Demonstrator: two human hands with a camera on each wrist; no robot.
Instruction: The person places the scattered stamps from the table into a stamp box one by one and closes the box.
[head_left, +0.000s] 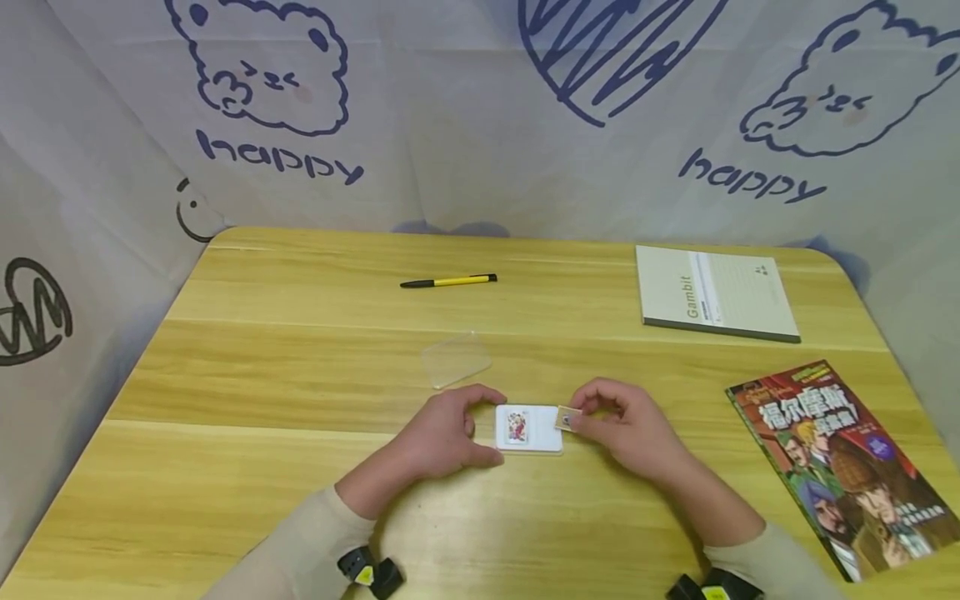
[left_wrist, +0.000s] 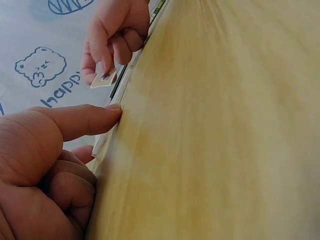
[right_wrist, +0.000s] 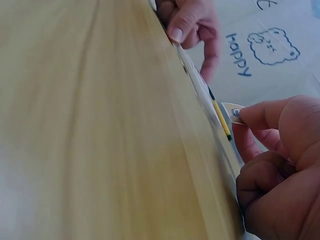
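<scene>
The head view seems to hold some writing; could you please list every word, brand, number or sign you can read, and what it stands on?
"happy", twice: cloth
"Gambit": notebook
"福尔摩斯": book
Too small or blurred to read: the other print on the notebook and book, and any on the white case or held square.

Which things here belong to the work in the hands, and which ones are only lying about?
Seemingly in the work:
white card, held by left hand
small square piece, pinched by right hand
clear sheet, perhaps

Apparently just lying about:
yellow pen
notebook
illustrated book
</scene>
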